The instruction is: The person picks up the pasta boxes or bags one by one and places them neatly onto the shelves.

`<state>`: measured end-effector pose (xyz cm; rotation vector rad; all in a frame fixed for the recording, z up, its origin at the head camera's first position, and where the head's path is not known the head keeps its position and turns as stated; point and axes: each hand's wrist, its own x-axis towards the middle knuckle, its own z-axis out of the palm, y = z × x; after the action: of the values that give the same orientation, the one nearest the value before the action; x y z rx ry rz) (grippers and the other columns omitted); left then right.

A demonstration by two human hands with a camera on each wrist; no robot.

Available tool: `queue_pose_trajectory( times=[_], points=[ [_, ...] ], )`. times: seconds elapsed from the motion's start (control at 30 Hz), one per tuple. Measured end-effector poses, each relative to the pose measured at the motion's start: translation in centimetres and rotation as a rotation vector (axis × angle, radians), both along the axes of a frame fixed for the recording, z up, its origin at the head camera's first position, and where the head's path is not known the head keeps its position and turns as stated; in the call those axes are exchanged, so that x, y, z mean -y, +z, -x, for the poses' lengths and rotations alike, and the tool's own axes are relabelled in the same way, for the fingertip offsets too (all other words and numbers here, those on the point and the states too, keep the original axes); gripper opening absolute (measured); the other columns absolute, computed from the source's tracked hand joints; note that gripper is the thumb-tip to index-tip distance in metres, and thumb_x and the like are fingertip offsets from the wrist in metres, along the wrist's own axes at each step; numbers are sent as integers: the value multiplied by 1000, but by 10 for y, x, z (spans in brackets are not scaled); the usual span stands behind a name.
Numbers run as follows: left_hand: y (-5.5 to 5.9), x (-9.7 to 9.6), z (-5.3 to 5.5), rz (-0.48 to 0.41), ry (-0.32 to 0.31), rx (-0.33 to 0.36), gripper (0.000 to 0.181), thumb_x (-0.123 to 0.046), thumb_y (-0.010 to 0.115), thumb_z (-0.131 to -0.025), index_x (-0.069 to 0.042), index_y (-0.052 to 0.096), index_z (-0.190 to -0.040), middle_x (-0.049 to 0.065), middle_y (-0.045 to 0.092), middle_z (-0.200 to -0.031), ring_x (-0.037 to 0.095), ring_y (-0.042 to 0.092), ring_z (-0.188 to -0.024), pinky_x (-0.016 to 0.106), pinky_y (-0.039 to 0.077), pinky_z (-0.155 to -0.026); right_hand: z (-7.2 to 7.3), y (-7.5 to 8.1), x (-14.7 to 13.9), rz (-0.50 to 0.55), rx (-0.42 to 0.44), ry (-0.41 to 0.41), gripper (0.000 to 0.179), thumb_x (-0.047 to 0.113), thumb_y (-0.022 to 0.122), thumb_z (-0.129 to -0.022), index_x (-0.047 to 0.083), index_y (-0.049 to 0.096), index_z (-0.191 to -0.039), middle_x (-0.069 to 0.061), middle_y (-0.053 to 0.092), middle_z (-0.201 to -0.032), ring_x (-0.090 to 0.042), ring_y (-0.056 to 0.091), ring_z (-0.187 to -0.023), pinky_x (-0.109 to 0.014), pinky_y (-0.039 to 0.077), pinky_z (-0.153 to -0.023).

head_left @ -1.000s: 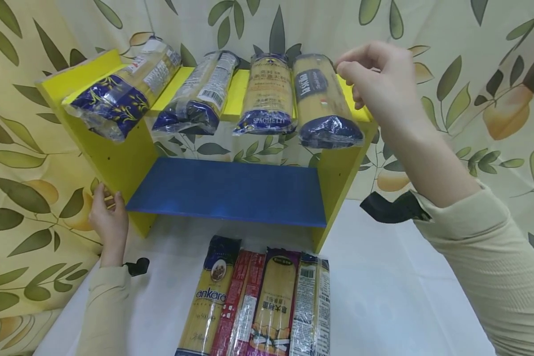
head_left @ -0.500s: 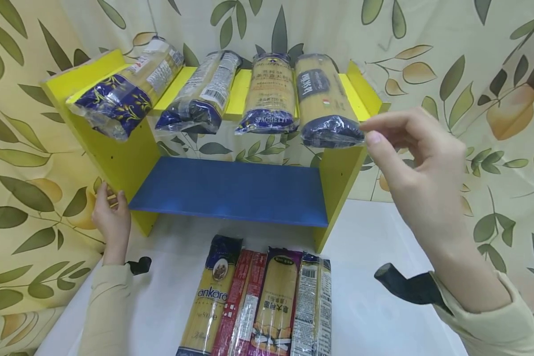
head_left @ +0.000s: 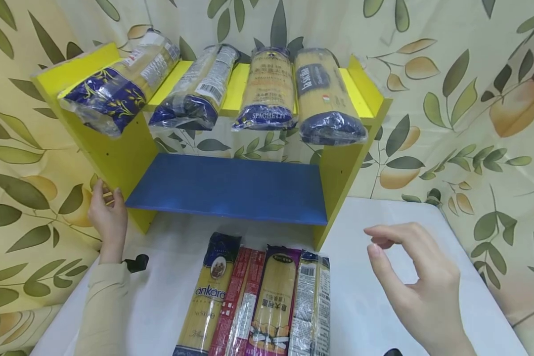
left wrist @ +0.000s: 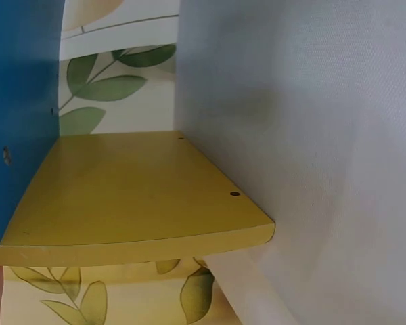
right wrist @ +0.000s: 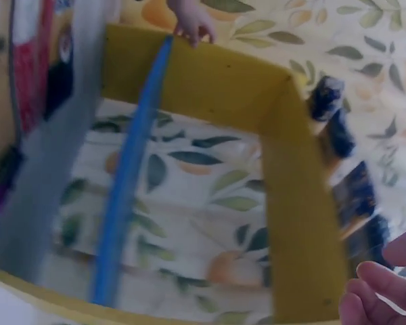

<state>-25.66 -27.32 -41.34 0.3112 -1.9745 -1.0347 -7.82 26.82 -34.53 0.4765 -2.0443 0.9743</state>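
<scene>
Yellow shelf (head_left: 338,173), spaghetti packets (head_left: 258,301) below

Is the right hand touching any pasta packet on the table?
Apart: the head view shows the right hand hovering beside the packets, white table between.

A white-covered counter (head_left: 382,296) carries a yellow shelf (head_left: 338,183) with a blue lower board (head_left: 231,190). Four pasta packets (head_left: 269,89) lie side by side on the shelf's top board; four more packets (head_left: 258,301) lie together on the counter in front
</scene>
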Motion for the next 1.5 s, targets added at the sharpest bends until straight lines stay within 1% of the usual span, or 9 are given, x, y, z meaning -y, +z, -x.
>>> queue_pose_trajectory(
  times=[0.07,0.13,0.27,0.43,0.6,0.8,1.03,1.3,1.5],
  points=[
    [1,0,0,-6,9,0,32,-15,55,-94,-3,59,-124,14,62,-101,-21,43,-77,2,39,-69,-28,33,46,7,80,-38,23,-5,69,-79,2,70,-101,3,64,-89,0,54,-89,-11,40,-86],
    [3,0,0,-11,15,7,31,-14,55,-94,-4,59,-123,11,62,-100,-21,43,-77,2,39,-69,-40,32,62,7,194,-123,22,-6,67,-81,5,70,-101,12,60,-87,8,50,-86,-6,37,-84],
    [3,-2,1,-13,12,21,30,-14,55,-94,-3,59,-121,10,62,-100,-21,44,-77,1,38,-70,-47,-4,65,19,374,-235,25,-4,67,-82,10,68,-104,15,58,-85,9,48,-83,-5,36,-82],
    [0,-1,3,-7,25,10,31,-13,55,-93,-2,59,-122,13,63,-99,-23,43,-75,-1,37,-69,-47,-56,60,-85,550,-362,27,7,69,-83,14,66,-109,9,61,-90,4,50,-82,-12,41,-80],
    [0,0,3,-9,32,2,31,-13,55,-93,-2,59,-121,10,62,-98,-23,43,-75,-1,37,-68,-46,-86,62,-127,878,-346,36,18,66,-88,10,59,-123,-2,62,-105,-13,55,-92,-38,49,-85],
    [0,0,4,-11,33,6,33,-14,54,-93,-4,59,-124,12,63,-99,-23,43,-75,-1,36,-68,-42,-114,65,-115,1155,-275,54,30,65,-88,4,49,-133,-11,59,-111,-23,59,-97,-43,52,-76],
    [-1,-1,3,-17,27,10,33,-14,55,-93,-5,59,-124,13,63,-100,-22,44,-75,0,37,-68,-40,-133,69,-145,1215,-259,77,47,67,-84,-5,43,-136,-17,58,-106,-26,61,-89,-42,53,-68],
    [-1,-4,1,-30,12,5,32,-13,56,-93,-5,60,-124,9,63,-100,-19,46,-77,1,39,-69,-40,-133,84,-186,1204,-244,97,60,65,-79,-7,35,-142,-26,52,-109,-33,55,-94,-50,52,-75],
    [1,-4,1,-28,16,-17,30,-14,56,-93,1,59,-118,-13,53,-91,-22,45,-75,1,39,-69,-39,-130,93,-179,1190,-232,107,59,70,-75,-8,26,-145,-34,46,-113,-41,53,-98,-55,52,-75]
  ],
)
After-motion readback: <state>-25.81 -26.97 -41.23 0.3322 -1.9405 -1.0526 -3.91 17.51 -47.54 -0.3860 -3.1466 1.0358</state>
